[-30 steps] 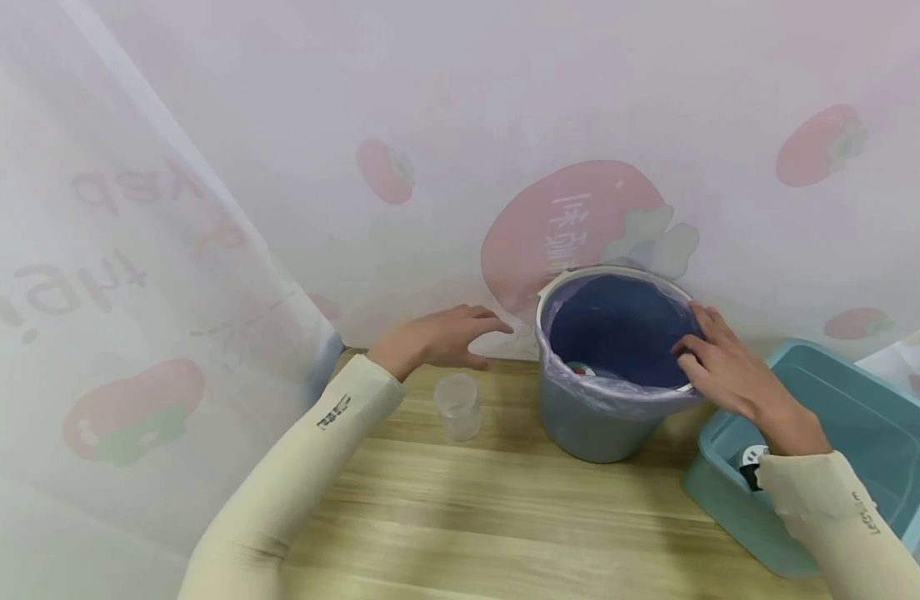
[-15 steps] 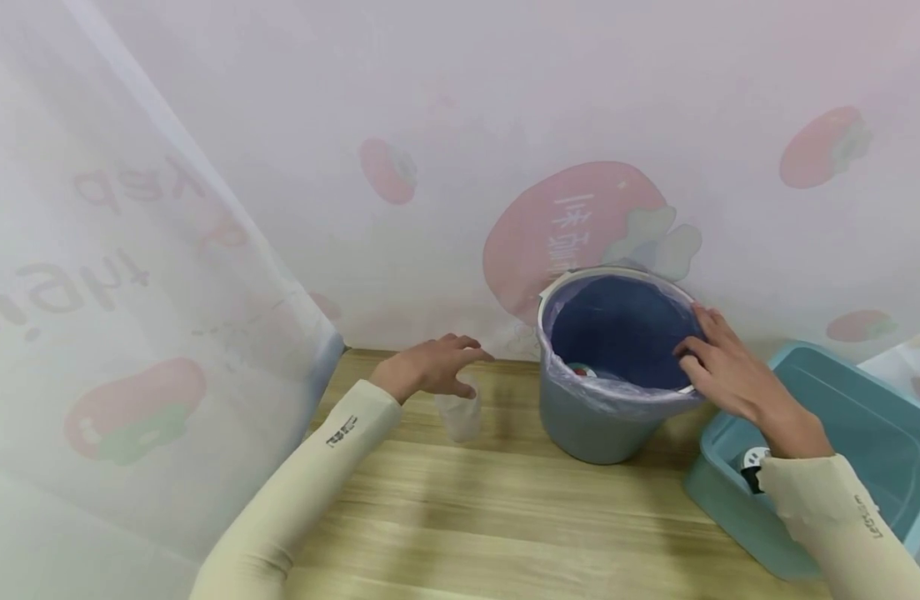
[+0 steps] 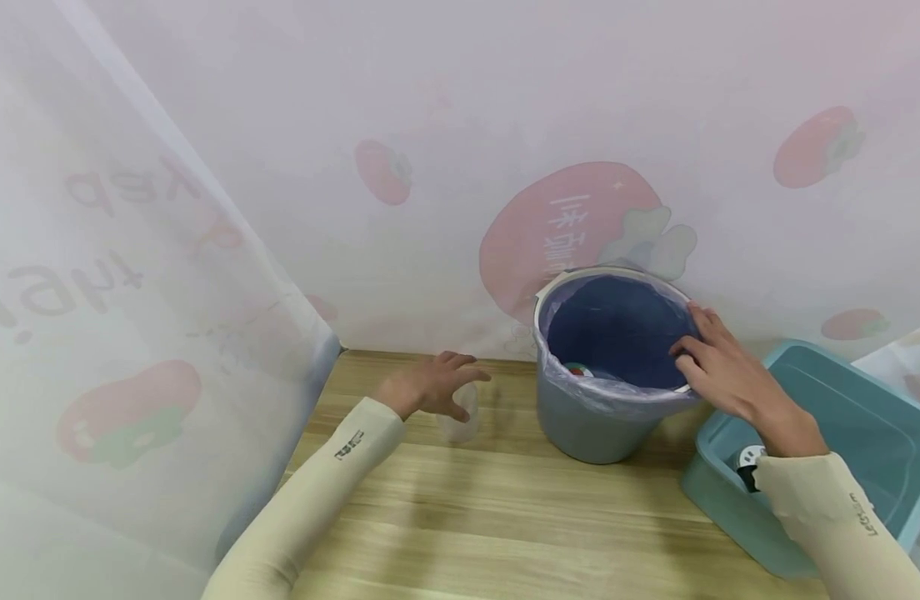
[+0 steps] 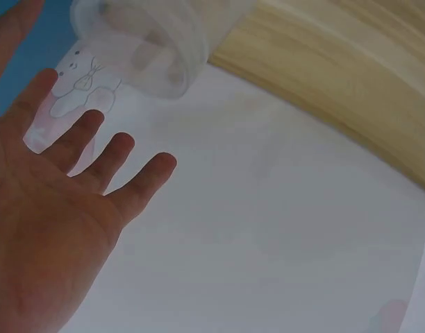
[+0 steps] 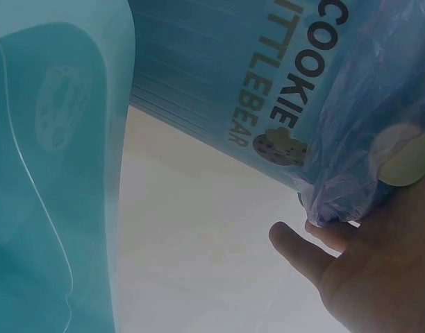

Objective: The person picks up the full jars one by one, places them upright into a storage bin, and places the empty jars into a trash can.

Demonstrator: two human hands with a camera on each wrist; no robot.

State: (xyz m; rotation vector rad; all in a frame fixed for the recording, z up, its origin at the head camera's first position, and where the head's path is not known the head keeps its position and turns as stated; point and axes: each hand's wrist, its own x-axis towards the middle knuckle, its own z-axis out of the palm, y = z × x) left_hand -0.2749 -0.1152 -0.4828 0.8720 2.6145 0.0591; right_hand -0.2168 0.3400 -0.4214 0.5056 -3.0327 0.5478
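A clear plastic cup [image 3: 460,423] stands on the wooden table, partly hidden by my left hand [image 3: 435,384]. That hand's fingers and thumb are spread around its upper part. In the left wrist view, the cup [image 4: 181,62] shows beyond the outstretched fingers [image 4: 146,184], with a visible gap to them. My right hand [image 3: 730,375] grips the rim of a blue-grey trash can [image 3: 602,437], some fingers outside and others inside. A thin clear bag [image 5: 365,97] lines the can and folds over its rim. A small red, green and white item [image 3: 577,369] shows inside.
A teal plastic bin [image 3: 752,521] stands right of the trash can, under my right forearm. Inside it lies a black and white item [image 3: 749,462]. A pale curtain [image 3: 430,208] with strawberry prints hangs behind and at the left of the table [image 3: 550,525].
My left hand has moved down and slightly left, from above the cup to beside it, and now covers part of it. My right hand stays at the trash can's rim.
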